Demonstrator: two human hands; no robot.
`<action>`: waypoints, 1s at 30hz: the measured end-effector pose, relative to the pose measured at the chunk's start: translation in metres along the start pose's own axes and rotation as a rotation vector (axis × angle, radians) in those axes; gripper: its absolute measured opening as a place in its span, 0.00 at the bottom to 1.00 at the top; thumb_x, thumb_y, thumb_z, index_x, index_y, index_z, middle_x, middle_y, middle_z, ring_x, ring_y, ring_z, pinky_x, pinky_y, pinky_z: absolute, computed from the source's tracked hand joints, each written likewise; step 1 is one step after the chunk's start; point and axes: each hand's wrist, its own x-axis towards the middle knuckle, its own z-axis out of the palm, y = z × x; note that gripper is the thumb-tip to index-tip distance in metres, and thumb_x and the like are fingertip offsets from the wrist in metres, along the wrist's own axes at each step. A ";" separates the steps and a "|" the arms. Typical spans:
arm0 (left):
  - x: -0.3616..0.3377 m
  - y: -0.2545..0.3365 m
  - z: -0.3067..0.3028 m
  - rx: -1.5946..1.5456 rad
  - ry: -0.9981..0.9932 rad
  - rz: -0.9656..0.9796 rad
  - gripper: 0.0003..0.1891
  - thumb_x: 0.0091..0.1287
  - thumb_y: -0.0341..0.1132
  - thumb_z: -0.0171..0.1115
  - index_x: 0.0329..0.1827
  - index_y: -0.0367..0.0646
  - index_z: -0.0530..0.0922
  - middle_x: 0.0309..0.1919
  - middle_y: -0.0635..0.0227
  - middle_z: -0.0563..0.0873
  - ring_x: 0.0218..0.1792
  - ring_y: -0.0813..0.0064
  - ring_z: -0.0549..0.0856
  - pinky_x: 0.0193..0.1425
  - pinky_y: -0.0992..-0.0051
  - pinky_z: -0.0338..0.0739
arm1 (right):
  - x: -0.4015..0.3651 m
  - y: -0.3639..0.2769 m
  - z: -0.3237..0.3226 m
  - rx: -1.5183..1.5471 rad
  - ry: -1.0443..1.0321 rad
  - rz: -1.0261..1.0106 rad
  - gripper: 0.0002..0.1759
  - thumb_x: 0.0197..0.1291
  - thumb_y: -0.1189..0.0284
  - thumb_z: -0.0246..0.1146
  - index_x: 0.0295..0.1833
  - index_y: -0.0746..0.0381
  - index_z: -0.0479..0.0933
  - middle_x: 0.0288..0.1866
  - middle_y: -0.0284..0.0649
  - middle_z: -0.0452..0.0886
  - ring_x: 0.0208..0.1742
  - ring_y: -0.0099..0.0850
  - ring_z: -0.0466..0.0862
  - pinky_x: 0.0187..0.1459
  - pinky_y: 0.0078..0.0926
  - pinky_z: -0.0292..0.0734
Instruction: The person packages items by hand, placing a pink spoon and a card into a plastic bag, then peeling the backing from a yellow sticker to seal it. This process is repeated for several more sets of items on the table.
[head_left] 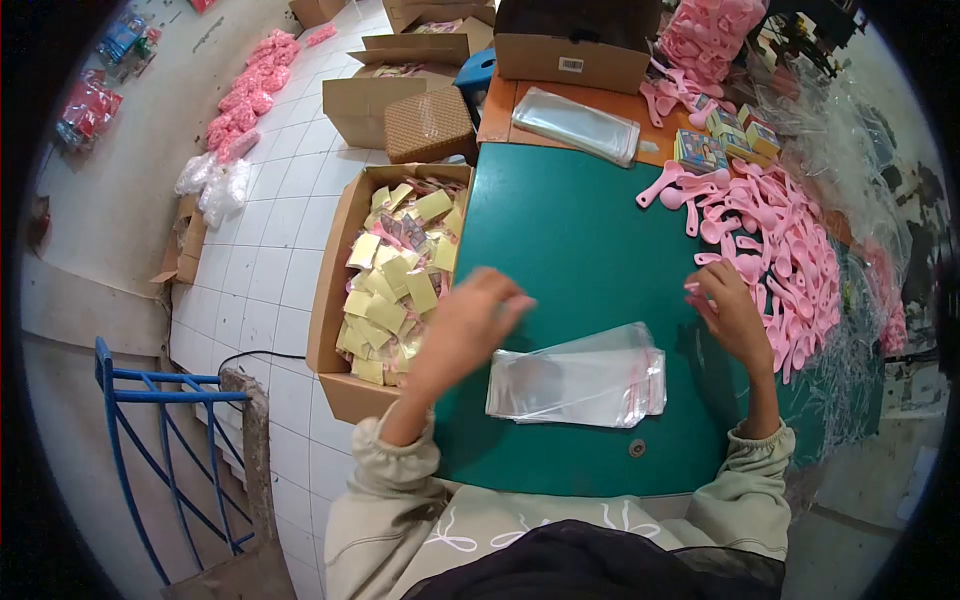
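My left hand (472, 322) is over the left side of the green table, between the carton of packets and the plastic bags. Its fingers are bent and smeared by motion, with no object showing in them. My right hand (730, 312) is beside the heap of pink scoop-like spoons (795, 265), its fingers curled together. A bit of pink shows at its fingertips, and I cannot tell what it is. Between my hands and nearer to me lies a fanned stack of clear plastic bags (575, 385). The carton (340, 250) at the left holds many packets with yellow cards (395, 290).
Another stack of clear bags (580, 122) lies on the orange surface behind the green table (560, 230). Small boxes (700, 150) stand by the spoons. Further cartons (365, 105) and a woven stool (428, 122) stand on the tiled floor. A blue metal frame (165, 395) is at left.
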 end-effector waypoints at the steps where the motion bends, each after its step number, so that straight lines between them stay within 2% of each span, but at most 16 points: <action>1: 0.009 0.010 0.020 0.012 -0.073 0.070 0.12 0.64 0.40 0.61 0.36 0.37 0.79 0.38 0.57 0.80 0.37 0.58 0.80 0.43 0.65 0.75 | 0.007 -0.007 -0.004 0.101 0.035 0.000 0.08 0.54 0.77 0.62 0.40 0.63 0.76 0.40 0.41 0.76 0.42 0.40 0.74 0.43 0.33 0.70; 2: 0.015 0.026 0.035 0.020 -0.115 0.097 0.14 0.63 0.43 0.61 0.36 0.38 0.79 0.38 0.58 0.80 0.37 0.57 0.80 0.41 0.64 0.76 | 0.013 -0.016 -0.011 0.217 0.027 -0.004 0.08 0.57 0.75 0.61 0.42 0.65 0.77 0.37 0.43 0.76 0.39 0.39 0.76 0.41 0.31 0.72; 5: 0.022 0.040 0.077 0.022 -0.187 0.136 0.13 0.61 0.41 0.64 0.34 0.38 0.78 0.38 0.58 0.79 0.37 0.57 0.81 0.39 0.64 0.76 | 0.024 -0.035 -0.026 0.482 -0.005 -0.093 0.10 0.57 0.75 0.61 0.45 0.65 0.78 0.37 0.41 0.77 0.38 0.35 0.78 0.41 0.29 0.73; 6: 0.024 0.036 0.084 -0.037 -0.196 0.140 0.12 0.60 0.39 0.65 0.35 0.38 0.78 0.36 0.59 0.80 0.35 0.59 0.82 0.38 0.66 0.77 | 0.025 -0.034 -0.027 0.500 0.006 -0.138 0.12 0.58 0.75 0.61 0.47 0.65 0.78 0.36 0.39 0.78 0.38 0.30 0.79 0.41 0.27 0.74; 8: 0.024 0.029 0.094 -0.152 -0.229 0.145 0.10 0.58 0.36 0.67 0.35 0.39 0.78 0.34 0.60 0.81 0.33 0.63 0.83 0.36 0.68 0.77 | 0.025 -0.038 -0.030 0.481 -0.015 -0.120 0.12 0.57 0.76 0.61 0.47 0.66 0.78 0.35 0.39 0.78 0.37 0.28 0.80 0.39 0.24 0.75; 11: 0.031 0.023 0.082 -0.442 -0.346 0.061 0.09 0.56 0.31 0.68 0.37 0.38 0.78 0.29 0.62 0.83 0.29 0.70 0.84 0.35 0.74 0.77 | 0.022 -0.038 -0.027 0.581 -0.014 -0.003 0.12 0.56 0.78 0.62 0.47 0.66 0.77 0.32 0.38 0.78 0.33 0.26 0.81 0.34 0.21 0.75; 12: 0.030 0.023 0.080 -0.498 -0.296 0.043 0.09 0.57 0.30 0.67 0.37 0.38 0.78 0.27 0.63 0.85 0.29 0.76 0.85 0.35 0.77 0.78 | 0.021 -0.036 -0.025 0.635 -0.004 0.051 0.12 0.56 0.79 0.62 0.47 0.66 0.76 0.31 0.38 0.78 0.31 0.26 0.82 0.33 0.19 0.75; 15: 0.032 0.029 0.070 -0.515 -0.372 -0.141 0.08 0.58 0.31 0.67 0.36 0.37 0.78 0.30 0.63 0.87 0.32 0.78 0.85 0.36 0.79 0.78 | 0.022 -0.035 -0.018 0.732 -0.095 0.090 0.11 0.55 0.79 0.63 0.45 0.67 0.74 0.28 0.37 0.78 0.27 0.24 0.82 0.29 0.18 0.74; 18: 0.031 0.023 0.068 -0.503 -0.326 -0.073 0.07 0.60 0.30 0.64 0.35 0.36 0.75 0.32 0.61 0.86 0.29 0.71 0.86 0.34 0.75 0.78 | 0.025 -0.032 -0.011 0.625 -0.265 0.066 0.08 0.57 0.78 0.62 0.41 0.67 0.72 0.26 0.36 0.78 0.25 0.23 0.81 0.28 0.19 0.74; 21: 0.031 0.012 0.063 -0.576 -0.114 -0.049 0.07 0.62 0.29 0.62 0.35 0.36 0.73 0.34 0.61 0.87 0.33 0.73 0.87 0.38 0.77 0.80 | 0.025 -0.029 -0.008 0.611 -0.316 0.121 0.07 0.57 0.78 0.62 0.39 0.67 0.72 0.24 0.35 0.77 0.25 0.22 0.82 0.28 0.19 0.73; 22: 0.031 0.007 0.060 -0.674 -0.091 -0.049 0.07 0.65 0.28 0.60 0.39 0.36 0.71 0.37 0.59 0.87 0.38 0.73 0.87 0.41 0.77 0.80 | 0.024 -0.027 -0.008 0.610 -0.331 0.131 0.07 0.57 0.78 0.62 0.40 0.67 0.72 0.25 0.35 0.77 0.26 0.22 0.82 0.28 0.19 0.74; 24: 0.032 0.001 0.054 -0.974 -0.172 -0.175 0.08 0.65 0.27 0.60 0.41 0.36 0.70 0.38 0.57 0.86 0.40 0.73 0.86 0.43 0.77 0.80 | 0.024 -0.025 -0.010 0.607 -0.357 0.148 0.07 0.58 0.78 0.61 0.41 0.67 0.72 0.26 0.35 0.78 0.27 0.21 0.82 0.29 0.19 0.75; 25: 0.032 0.000 0.052 -1.124 -0.213 -0.239 0.08 0.65 0.27 0.60 0.42 0.37 0.69 0.39 0.55 0.86 0.41 0.72 0.86 0.44 0.77 0.80 | 0.024 -0.027 -0.011 0.658 -0.218 0.195 0.07 0.58 0.79 0.61 0.41 0.67 0.71 0.27 0.35 0.78 0.28 0.21 0.82 0.29 0.18 0.75; 27: 0.033 0.004 0.048 -1.119 -0.240 -0.287 0.10 0.65 0.27 0.59 0.44 0.37 0.68 0.39 0.54 0.86 0.42 0.72 0.85 0.45 0.77 0.80 | 0.024 -0.034 -0.014 0.751 0.060 0.287 0.08 0.58 0.79 0.60 0.43 0.67 0.71 0.28 0.36 0.78 0.29 0.21 0.82 0.31 0.17 0.77; 28: 0.032 0.007 0.046 -1.118 -0.254 -0.312 0.10 0.66 0.27 0.59 0.45 0.37 0.68 0.39 0.54 0.86 0.42 0.72 0.85 0.45 0.77 0.80 | 0.025 -0.035 -0.012 0.715 0.217 0.289 0.11 0.60 0.80 0.59 0.47 0.66 0.69 0.30 0.36 0.79 0.31 0.22 0.82 0.33 0.17 0.78; 30: 0.033 0.011 0.044 -1.137 -0.292 -0.292 0.11 0.65 0.26 0.59 0.47 0.37 0.68 0.40 0.54 0.86 0.43 0.73 0.85 0.44 0.78 0.79 | 0.027 -0.040 -0.008 0.760 0.388 0.260 0.12 0.60 0.80 0.59 0.48 0.66 0.68 0.31 0.37 0.79 0.31 0.23 0.82 0.34 0.17 0.78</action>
